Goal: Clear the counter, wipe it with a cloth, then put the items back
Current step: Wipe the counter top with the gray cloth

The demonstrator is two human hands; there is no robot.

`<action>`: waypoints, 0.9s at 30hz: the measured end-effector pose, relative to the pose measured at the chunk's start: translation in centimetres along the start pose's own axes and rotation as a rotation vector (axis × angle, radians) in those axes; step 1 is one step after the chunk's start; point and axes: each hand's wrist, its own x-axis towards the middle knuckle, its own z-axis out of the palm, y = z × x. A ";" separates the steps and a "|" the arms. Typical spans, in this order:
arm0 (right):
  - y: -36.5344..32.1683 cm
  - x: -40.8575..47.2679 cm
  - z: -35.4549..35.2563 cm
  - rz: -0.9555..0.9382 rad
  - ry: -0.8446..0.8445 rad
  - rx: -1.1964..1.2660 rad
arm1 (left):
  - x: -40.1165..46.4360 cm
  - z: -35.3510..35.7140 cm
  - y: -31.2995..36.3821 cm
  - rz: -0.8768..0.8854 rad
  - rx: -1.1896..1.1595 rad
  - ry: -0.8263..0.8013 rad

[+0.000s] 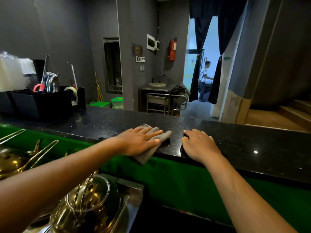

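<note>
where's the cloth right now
In the head view, the grey cloth lies on the black counter near its front edge, pressed flat under the left hand, just left of the right hand.

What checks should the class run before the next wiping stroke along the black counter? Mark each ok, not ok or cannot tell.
1. Left hand lies flat on the grey cloth: ok.
2. Cloth fully on the black counter: not ok, one corner overhangs the near edge.
3. Right hand out of the cloth's way: ok, resting beside it.
4. Counter ahead free of items: ok.
5. Black organiser cleared: not ok.
6. Cloth damp: cannot tell.
</note>
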 end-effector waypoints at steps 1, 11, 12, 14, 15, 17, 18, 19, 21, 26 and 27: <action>0.5 -0.2 -0.2 -0.028 -0.010 0.005 | 1.0 -0.4 -0.8 -0.067 -0.005 -0.026; 6.9 -2.4 -2.3 0.054 -0.015 -0.140 | 15.3 -1.7 -4.4 -0.458 -0.025 -0.024; 6.8 -2.2 -2.1 0.054 0.012 -0.130 | 16.0 -2.0 -2.9 -0.434 -0.014 -0.024; 6.7 -2.4 -2.3 0.057 0.058 -0.087 | 15.4 -3.1 2.4 -0.291 0.013 -0.061; 6.6 -2.6 -2.5 0.056 0.085 -0.058 | 14.8 -3.4 5.2 -0.216 0.033 -0.074; 6.2 -3.3 -2.8 0.065 0.171 0.003 | 14.0 -3.4 9.3 -0.075 0.044 -0.077; 6.1 -3.7 -2.9 0.093 0.235 0.039 | 13.7 -3.0 10.5 -0.029 0.042 -0.082; 5.9 -3.9 -3.0 0.129 0.309 0.077 | 13.1 -2.4 11.0 0.007 0.047 -0.082; 6.1 -4.3 -3.0 0.202 0.454 0.141 | 11.2 -1.1 11.6 0.052 0.061 -0.082; 9.2 -4.2 -4.6 0.301 0.415 0.409 | 4.7 0.7 13.7 0.100 0.039 -0.012; 10.6 -4.4 -5.1 0.218 0.272 0.321 | 4.4 0.6 13.7 0.087 0.029 -0.009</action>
